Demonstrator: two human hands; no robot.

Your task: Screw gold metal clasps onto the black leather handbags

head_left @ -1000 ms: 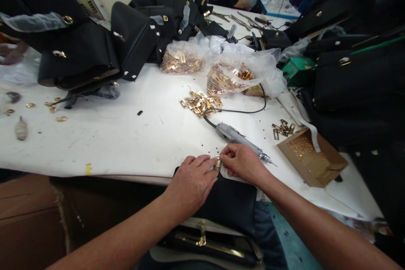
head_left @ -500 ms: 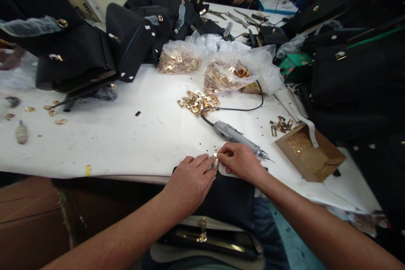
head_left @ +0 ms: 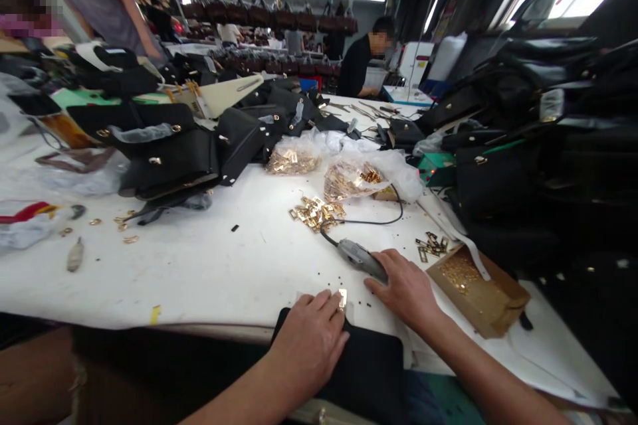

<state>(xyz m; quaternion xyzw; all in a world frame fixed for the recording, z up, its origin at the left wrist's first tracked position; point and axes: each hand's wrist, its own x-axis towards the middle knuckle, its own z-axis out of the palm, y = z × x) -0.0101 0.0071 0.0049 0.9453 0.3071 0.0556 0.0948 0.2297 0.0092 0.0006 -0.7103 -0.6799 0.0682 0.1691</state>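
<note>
A black bag flap (head_left: 369, 362) lies over the table's front edge with a small gold metal plate (head_left: 342, 299) at its far end. My left hand (head_left: 314, 339) rests flat on the flap, its fingertips touching the plate. To the right, my right hand (head_left: 406, 285) is around the grey electric screwdriver (head_left: 356, 255), thumb on the near side and fingers over the far side. The screwdriver lies on the table; the hand hides its tip. Its black cord (head_left: 366, 222) loops back toward the plastic bags.
A heap of gold plates (head_left: 315, 214) lies beyond the screwdriver, before plastic bags of fittings (head_left: 343, 180). At right are a cardboard box (head_left: 498, 302) of small gold screws and loose plates (head_left: 431, 246). Black handbags (head_left: 174, 163) crowd the left; a person (head_left: 356, 66) works at the back.
My right hand has left the gold plate and moved right onto the screwdriver. My left hand stays on the flap. The camera view has tilted up, showing more of the room.
</note>
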